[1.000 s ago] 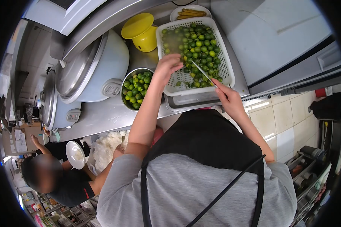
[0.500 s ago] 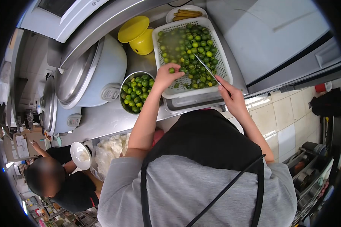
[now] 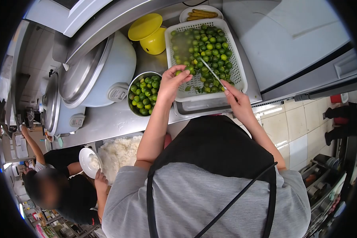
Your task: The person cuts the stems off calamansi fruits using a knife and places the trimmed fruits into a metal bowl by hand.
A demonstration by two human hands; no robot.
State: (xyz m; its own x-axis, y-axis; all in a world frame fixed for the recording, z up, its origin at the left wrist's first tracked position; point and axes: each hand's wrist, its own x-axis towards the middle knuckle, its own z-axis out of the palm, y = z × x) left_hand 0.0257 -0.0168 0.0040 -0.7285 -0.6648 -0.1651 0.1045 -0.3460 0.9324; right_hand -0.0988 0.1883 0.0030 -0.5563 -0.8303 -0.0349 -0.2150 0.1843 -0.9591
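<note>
My left hand is closed around a small green lime, over the near left part of a white perforated basket. A pile of green limes, some yellowish, lies in that basket, with loose leaves near its front. My right hand grips a knife by its handle at the basket's near right side. The blade slants up and left over the limes, its tip close to my left fingertips. Left of my left forearm stands a round metal bowl filled with limes.
Two large rice cookers stand at the left. Behind the basket are a yellow container and a plate of brown sticks. At lower left, a co-worker holds a white plate beside white rice.
The view has shifted slightly. My left hand has turned a little, still with a lime. The co-worker's hand and plate have moved over the rice. Another person's legs appear at right.
</note>
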